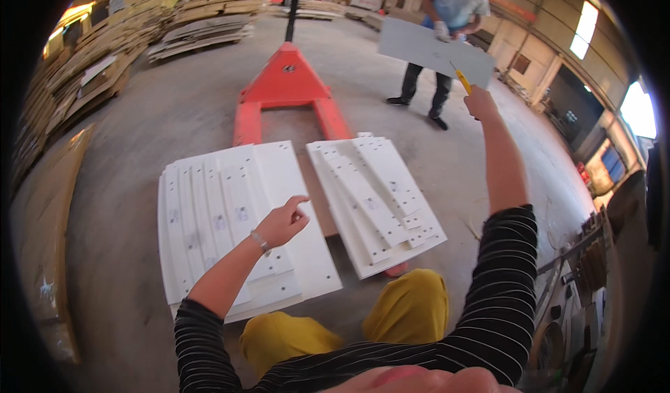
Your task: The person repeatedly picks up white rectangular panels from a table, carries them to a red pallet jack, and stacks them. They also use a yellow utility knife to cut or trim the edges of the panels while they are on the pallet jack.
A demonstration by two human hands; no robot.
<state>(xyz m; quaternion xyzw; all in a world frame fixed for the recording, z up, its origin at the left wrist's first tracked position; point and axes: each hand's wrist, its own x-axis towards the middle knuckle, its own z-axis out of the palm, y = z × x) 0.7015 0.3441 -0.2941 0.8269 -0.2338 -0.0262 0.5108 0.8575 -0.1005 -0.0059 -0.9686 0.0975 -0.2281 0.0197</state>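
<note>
My right hand (pixel 479 103) is raised at the end of my outstretched arm, closed around the yellow handle of a screwdriver (pixel 463 80). Its thin shaft points up and to the left. My left hand (pixel 283 221) hangs over the left stack of white panels (pixel 313 257), with a bracelet at its wrist. The index finger reaches out while the other fingers curl loosely, and nothing shows in them. To the right lies a second stack of white panels (pixel 354 236). Narrow strips with dark holes lie on both stacks.
A red pallet jack (pixel 285 79) stands beyond the stacks. Farther right, a gloved person (pixel 457 2) carries a large grey panel (pixel 429 48). Stacked boards (pixel 202 27) line the far left, a brown sheet (pixel 52 253) lies nearer, and metal clutter (pixel 576 288) stands at right.
</note>
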